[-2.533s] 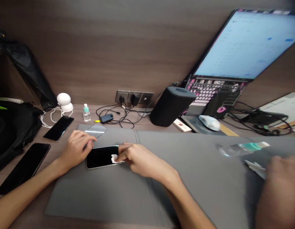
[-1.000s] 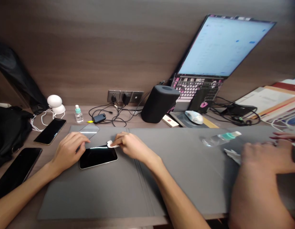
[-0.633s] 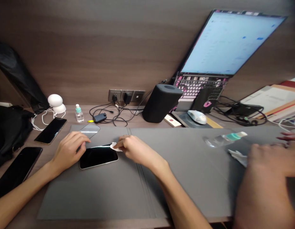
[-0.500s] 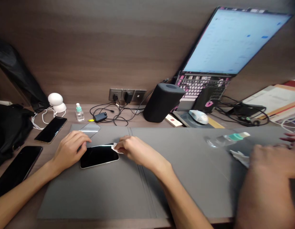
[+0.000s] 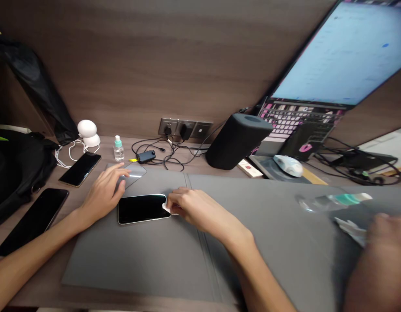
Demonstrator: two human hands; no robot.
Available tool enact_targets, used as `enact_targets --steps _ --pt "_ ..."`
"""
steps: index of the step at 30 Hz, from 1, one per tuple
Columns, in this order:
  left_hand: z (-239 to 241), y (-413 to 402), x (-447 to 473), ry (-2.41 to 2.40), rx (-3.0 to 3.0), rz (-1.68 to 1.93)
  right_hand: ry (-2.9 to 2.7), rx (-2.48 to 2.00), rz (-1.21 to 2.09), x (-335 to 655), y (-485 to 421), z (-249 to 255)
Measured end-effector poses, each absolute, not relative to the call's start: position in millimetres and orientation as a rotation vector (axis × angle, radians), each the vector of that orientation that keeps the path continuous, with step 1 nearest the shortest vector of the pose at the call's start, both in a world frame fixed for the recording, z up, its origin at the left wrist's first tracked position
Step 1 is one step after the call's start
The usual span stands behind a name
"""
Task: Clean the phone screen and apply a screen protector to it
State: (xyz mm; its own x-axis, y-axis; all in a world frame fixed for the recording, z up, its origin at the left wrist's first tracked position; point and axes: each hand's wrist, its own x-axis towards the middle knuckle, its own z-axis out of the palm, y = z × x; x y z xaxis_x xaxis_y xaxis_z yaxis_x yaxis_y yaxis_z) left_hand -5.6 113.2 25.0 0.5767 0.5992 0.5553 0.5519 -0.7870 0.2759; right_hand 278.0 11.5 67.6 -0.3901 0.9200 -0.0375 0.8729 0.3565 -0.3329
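Observation:
A black phone (image 5: 142, 208) lies screen up on the grey desk mat (image 5: 155, 264). My right hand (image 5: 194, 209) is closed on a small white wipe (image 5: 167, 208) at the phone's right end. My left hand (image 5: 106, 190) is off the phone, its fingers stretched out flat towards a glass screen protector (image 5: 132, 172) that lies just behind the phone, the fingertips on or right at it.
Two more black phones (image 5: 79, 169) (image 5: 33, 220) lie at the left by a black bag (image 5: 15, 169). A small bottle (image 5: 118, 148), chargers and cables (image 5: 161, 155), a dark speaker (image 5: 237, 141), a mouse (image 5: 288, 165) and a laptop (image 5: 333, 73) stand behind. Another person's hand (image 5: 382, 242) is at the right beside a clear bottle (image 5: 330, 202).
My left hand has left the phone's left end and reached back to the glass protector. My right hand with the wipe has shifted slightly to the phone's right end.

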Motion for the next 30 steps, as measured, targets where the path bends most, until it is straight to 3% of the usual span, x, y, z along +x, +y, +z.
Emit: enact_targets --steps 12,17,22,30 --pt "15.8 122.5 -10.0 1.123 2.655 1.049 -2.496 -1.595 0.511 272.3 5.2 74.3" --pt "8.8 128.2 -14.3 1.178 2.673 1.059 -2.303 -1.431 0.763 296.0 4.2 88.4" --pt "-0.4 130.5 -17.6 1.171 2.733 0.933 -1.99 -1.773 0.274 324.1 23.9 76.4" --pt "-1.0 132.7 -18.6 1.234 2.735 0.88 -2.099 -1.98 0.358 322.9 36.2 56.3"
